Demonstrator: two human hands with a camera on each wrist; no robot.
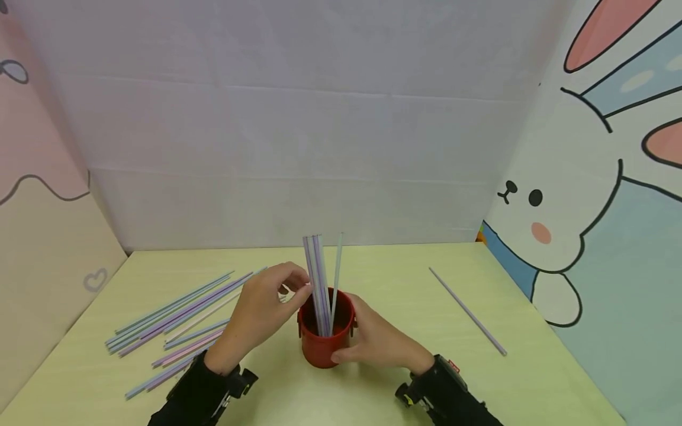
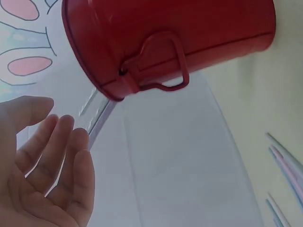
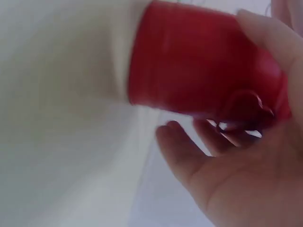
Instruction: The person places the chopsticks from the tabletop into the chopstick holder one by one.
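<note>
A small red metal bucket with little side handles stands at the middle of the table. Several pastel straws rise from it in a bundle, and a pale one leans slightly apart. My right hand grips the bucket's right side, thumb at the front; in the right wrist view the thumb lies along its wall. At the bucket's left rim is my left hand, beside the straws. The left wrist view shows its loosely bent fingers with nothing between them and the thumb.
Several more straws in blue, purple, pink and white lie slanted across the table's left side. One lone purple straw lies at the right. A white sheet hangs behind the table, with a cartoon-printed panel along the right.
</note>
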